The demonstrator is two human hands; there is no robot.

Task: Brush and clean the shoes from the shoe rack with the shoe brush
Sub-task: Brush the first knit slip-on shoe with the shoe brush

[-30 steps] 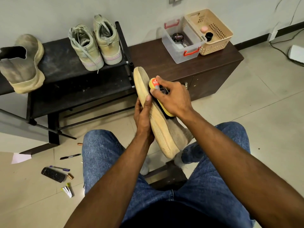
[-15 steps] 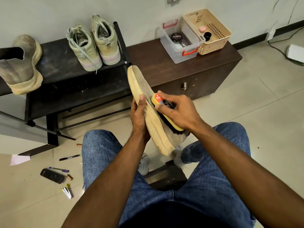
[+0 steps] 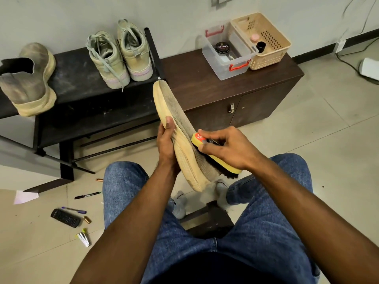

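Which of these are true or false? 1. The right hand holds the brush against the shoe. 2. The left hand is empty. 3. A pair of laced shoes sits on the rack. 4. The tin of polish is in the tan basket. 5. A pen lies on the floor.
1. True: the right hand grips the yellow brush, its bristles on the shoe.
2. False: the left hand holds the shoe by its sole.
3. True: the pair of laced shoes stands on the rack.
4. False: the tin of polish sits in the clear box, beside the basket.
5. True: a pen lies on the floor.
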